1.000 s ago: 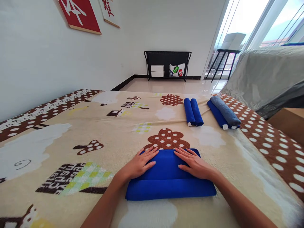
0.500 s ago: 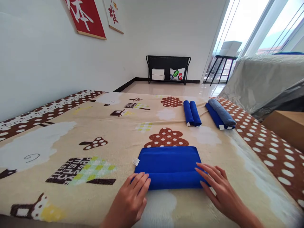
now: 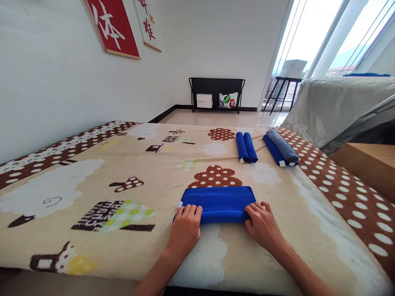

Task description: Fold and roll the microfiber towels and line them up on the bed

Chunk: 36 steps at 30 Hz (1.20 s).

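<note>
A blue towel (image 3: 218,198) lies in front of me, its near part rolled into a thick edge and its far part flat. My left hand (image 3: 187,224) is closed over the left end of the roll, fingers curled on top; a white tag (image 3: 178,204) sticks out just beyond it. Around the right end, my right hand (image 3: 261,222) is curled in the same way. The thumbs are mostly hidden at the near side of the roll.
The towel rests on a patterned blanket (image 3: 123,255). Farther back are two rolled blue towels (image 3: 246,147) and, right of them, a grey-blue roll (image 3: 282,145) on a blue towel. A cardboard box (image 3: 367,164) stands beyond the right edge; a black rack (image 3: 217,92) is by the wall.
Both hands have closed on the ends of the roll, the right one from spread fingers. The near edge has rolled away from me, leaving a shorter flat part. The view has shifted slightly.
</note>
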Motion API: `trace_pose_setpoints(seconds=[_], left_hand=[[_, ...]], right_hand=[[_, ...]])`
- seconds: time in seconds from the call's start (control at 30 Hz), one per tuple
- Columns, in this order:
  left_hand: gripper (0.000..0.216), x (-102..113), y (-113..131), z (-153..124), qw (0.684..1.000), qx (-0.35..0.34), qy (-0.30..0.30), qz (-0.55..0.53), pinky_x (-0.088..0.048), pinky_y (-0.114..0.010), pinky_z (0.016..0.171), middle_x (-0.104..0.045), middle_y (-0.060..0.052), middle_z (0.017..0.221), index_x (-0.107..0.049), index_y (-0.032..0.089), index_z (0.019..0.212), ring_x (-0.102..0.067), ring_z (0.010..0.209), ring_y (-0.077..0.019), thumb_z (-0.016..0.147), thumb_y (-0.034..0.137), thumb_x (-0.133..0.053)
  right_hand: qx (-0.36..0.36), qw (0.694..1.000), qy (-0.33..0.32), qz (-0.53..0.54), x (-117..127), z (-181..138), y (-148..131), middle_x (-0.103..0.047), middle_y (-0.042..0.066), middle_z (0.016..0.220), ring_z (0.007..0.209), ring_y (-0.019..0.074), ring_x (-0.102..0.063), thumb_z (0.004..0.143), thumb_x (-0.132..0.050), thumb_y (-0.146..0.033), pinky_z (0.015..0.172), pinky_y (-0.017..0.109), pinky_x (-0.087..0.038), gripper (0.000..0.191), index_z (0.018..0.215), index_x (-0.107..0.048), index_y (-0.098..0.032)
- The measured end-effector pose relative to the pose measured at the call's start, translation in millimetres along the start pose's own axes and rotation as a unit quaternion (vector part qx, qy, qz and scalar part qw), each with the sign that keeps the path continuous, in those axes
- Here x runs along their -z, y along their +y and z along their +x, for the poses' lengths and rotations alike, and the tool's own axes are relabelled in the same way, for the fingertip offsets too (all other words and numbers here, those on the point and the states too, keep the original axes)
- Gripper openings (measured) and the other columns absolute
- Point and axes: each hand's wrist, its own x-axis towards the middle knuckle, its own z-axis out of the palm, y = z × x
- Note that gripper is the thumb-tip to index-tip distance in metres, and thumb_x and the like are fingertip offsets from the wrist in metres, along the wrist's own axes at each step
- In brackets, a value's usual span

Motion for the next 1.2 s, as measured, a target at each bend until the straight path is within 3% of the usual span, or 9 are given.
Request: trace_pose_setpoints(seconds=[0.1, 0.2, 0.43, 0.5, 0.6, 0.73, 0.9, 1.03, 1.2], left_hand=[[0.035, -3, 22, 19, 1.0, -0.023, 0.006, -0.012, -0.046, -0.046, 0.088, -0.066, -0.013, 0.101, -0.063, 0.013, 0.109, -0.06, 0.097, -0.0291, 0.081, 0.004, -0.043], [0.043, -14, 27, 24, 0.997, -0.068, 0.002, -0.037, -0.04, -0.041, 0.104, -0.062, -0.012, 0.129, -0.054, 0.014, 0.131, -0.055, 0.119, -0.0258, 0.088, 0.014, -0.046], [0.062, -15, -41, -11, 0.991, -0.111, -0.027, -0.067, -0.025, -0.047, 0.117, -0.03, -0.006, 0.16, -0.019, 0.029, 0.155, -0.032, 0.145, -0.0237, 0.099, 0.037, -0.042], [0.063, -12, -41, -13, 0.993, -0.096, -0.035, -0.058, -0.026, -0.049, 0.116, -0.03, -0.009, 0.159, -0.021, 0.028, 0.155, -0.033, 0.145, -0.0256, 0.097, 0.035, -0.043], [0.066, -12, -11, -3, 0.998, -0.046, -0.015, -0.046, -0.026, -0.054, 0.116, -0.035, -0.016, 0.156, -0.03, 0.019, 0.153, -0.033, 0.144, -0.0318, 0.091, 0.026, -0.049], [0.069, -20, 26, 13, 0.993, -0.088, -0.004, -0.078, -0.025, -0.053, 0.118, -0.036, -0.014, 0.156, -0.031, 0.013, 0.152, -0.03, 0.146, -0.0313, 0.086, 0.02, -0.048], [0.065, -27, -14, -3, 0.993, -0.078, 0.015, -0.083, -0.033, -0.047, 0.116, -0.037, -0.012, 0.156, -0.029, 0.017, 0.152, -0.034, 0.144, -0.028, 0.09, 0.021, -0.047], [0.059, -21, -47, -19, 0.993, -0.087, 0.01, -0.081, -0.029, -0.05, 0.118, -0.041, -0.011, 0.153, -0.032, 0.019, 0.149, -0.038, 0.142, -0.0247, 0.09, 0.015, -0.042], [0.06, -13, -43, -8, 0.995, -0.067, -0.002, -0.075, -0.023, -0.055, 0.119, -0.049, -0.012, 0.148, -0.043, 0.018, 0.14, -0.045, 0.137, -0.0265, 0.081, 0.008, -0.044]], right_hand=[[0.026, 1.0, 0.009, -0.004, -12, 14, -30, -0.064, 0.013, 0.125, 0.123, 0.0283, -0.053, 0.084, -0.045, -0.008, 0.106, 0.047, -0.033, 0.039, 0.117, -0.064, -0.018], [0.088, 0.996, -0.004, 0.016, -27, 16, -43, -0.045, 0.01, 0.15, 0.141, 0.024, -0.038, 0.092, -0.044, -0.016, 0.115, 0.043, -0.027, 0.055, 0.147, -0.04, -0.016], [0.122, 0.992, -0.038, 0.004, -18, -14, 18, -0.029, 0.006, 0.159, 0.146, 0.0226, -0.029, 0.097, -0.046, -0.037, 0.118, 0.045, -0.028, 0.071, 0.158, -0.012, -0.023], [0.102, 0.994, -0.023, -0.007, -17, -19, 20, -0.032, 0.008, 0.158, 0.145, 0.0248, -0.031, 0.097, -0.047, -0.037, 0.118, 0.048, -0.029, 0.072, 0.158, -0.012, -0.021], [0.07, 0.997, 0.01, -0.017, -22, -13, -4, -0.036, 0.013, 0.155, 0.144, 0.0282, -0.033, 0.093, -0.047, -0.025, 0.117, 0.051, -0.029, 0.07, 0.156, -0.019, -0.017], [0.12, 0.993, 0.001, 0.012, -25, 4, -36, -0.035, 0.011, 0.156, 0.145, 0.0247, -0.031, 0.089, -0.042, -0.013, 0.118, 0.044, -0.031, 0.067, 0.154, -0.027, -0.014], [0.12, 0.993, -0.013, 0.004, -18, -8, 4, -0.037, 0.005, 0.155, 0.144, 0.0206, -0.034, 0.092, -0.041, -0.016, 0.118, 0.044, -0.029, 0.068, 0.156, -0.02, -0.021], [0.109, 0.994, 0.0, -0.012, -16, -24, 38, -0.038, 0.005, 0.155, 0.143, 0.021, -0.036, 0.092, -0.04, -0.015, 0.118, 0.045, -0.025, 0.068, 0.156, -0.02, -0.022], [0.085, 0.996, -0.017, 0.01, -12, -4, 30, -0.057, 0.008, 0.14, 0.129, 0.0226, -0.051, 0.086, -0.042, -0.009, 0.112, 0.045, -0.029, 0.054, 0.138, -0.05, -0.019]])
